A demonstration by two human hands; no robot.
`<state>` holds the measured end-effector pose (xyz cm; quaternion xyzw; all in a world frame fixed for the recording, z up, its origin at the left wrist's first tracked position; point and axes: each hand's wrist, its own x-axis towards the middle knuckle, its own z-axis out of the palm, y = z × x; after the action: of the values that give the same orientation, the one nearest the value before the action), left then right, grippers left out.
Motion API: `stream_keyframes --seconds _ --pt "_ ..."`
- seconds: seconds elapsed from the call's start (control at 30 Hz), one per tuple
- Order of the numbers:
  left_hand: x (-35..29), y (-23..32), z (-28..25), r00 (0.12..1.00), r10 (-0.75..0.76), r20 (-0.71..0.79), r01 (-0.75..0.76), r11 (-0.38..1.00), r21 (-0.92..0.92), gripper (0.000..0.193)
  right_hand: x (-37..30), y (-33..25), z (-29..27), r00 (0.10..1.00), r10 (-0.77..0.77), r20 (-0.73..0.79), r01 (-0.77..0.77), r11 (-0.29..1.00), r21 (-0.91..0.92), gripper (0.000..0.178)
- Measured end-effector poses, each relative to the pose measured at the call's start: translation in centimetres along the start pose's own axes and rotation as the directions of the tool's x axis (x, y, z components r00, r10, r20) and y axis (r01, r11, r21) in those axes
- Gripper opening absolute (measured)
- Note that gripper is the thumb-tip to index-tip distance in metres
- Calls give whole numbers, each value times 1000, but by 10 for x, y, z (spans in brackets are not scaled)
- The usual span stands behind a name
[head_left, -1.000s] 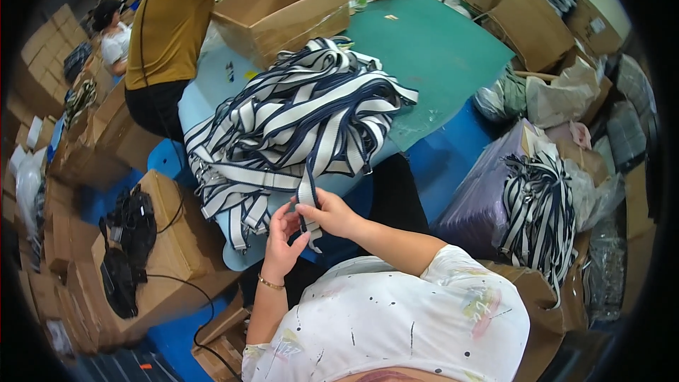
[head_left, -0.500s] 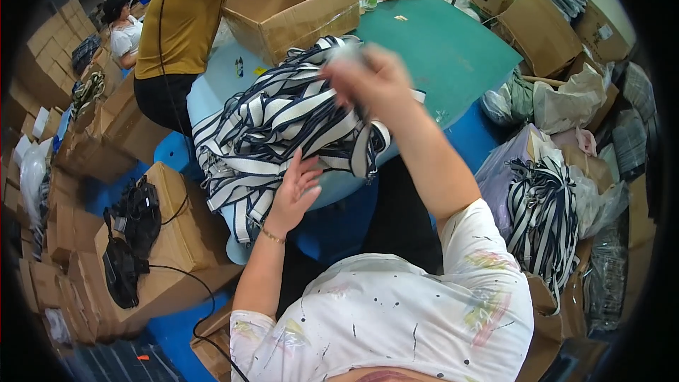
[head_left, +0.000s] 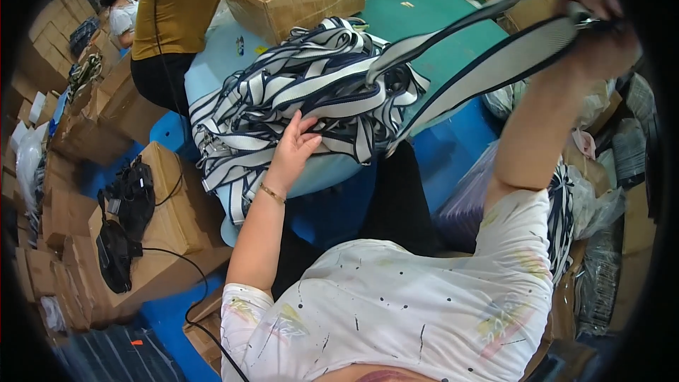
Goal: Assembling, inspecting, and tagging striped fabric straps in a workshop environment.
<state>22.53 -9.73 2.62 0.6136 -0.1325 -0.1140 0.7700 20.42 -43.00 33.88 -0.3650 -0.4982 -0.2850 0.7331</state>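
A heap of white webbing straps with dark navy edges (head_left: pixel 283 110) lies on the near part of the table. My right hand (head_left: pixel 601 39) is raised far out to the right, closed on a strap (head_left: pixel 506 60). Two lengths of that strap stretch from the hand back down to the heap. A metal fitting (head_left: pixel 583 18) shows at the gripped end; the hand itself is partly blurred. My left hand (head_left: pixel 293 150) rests at the near edge of the heap, its fingers apart and touching the straps.
An open cardboard box (head_left: pixel 297 7) stands behind the heap, beside a green mat (head_left: pixel 431 18). A person in a mustard shirt (head_left: pixel 170 7) stands at the table's left. Black pouches with a cable (head_left: pixel 131 201) lie on a carton at left. More straps (head_left: pixel 562 212) hang at right.
My right hand has swung from above the heap out to the far right, drawing a strap out with it. My left hand has stayed by the heap's near edge.
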Motion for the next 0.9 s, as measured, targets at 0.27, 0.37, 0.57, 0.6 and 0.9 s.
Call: stream_keyframes --seconds 0.27,0.37,0.57,0.6,0.9 --pt "-9 5 2 999 26 32 -27 999 20 72 -62 -42 -2 922 -387 2 201 475 -857 18" --pt "-12 8 10 997 23 74 -22 1000 -4 64 -119 -29 13 964 49 -261 -244 549 -799 27" --pt "-24 6 9 995 5 97 -4 1000 -5 55 -196 10 10 459 881 -110 -800 357 -482 19" --pt "-26 7 10 994 -16 105 17 1000 -9 54 -209 13 7 444 886 -134 -853 372 -366 19" --pt "-48 3 27 973 -81 214 81 997 8 31 -250 55 5 444 780 -440 -695 610 379 24"
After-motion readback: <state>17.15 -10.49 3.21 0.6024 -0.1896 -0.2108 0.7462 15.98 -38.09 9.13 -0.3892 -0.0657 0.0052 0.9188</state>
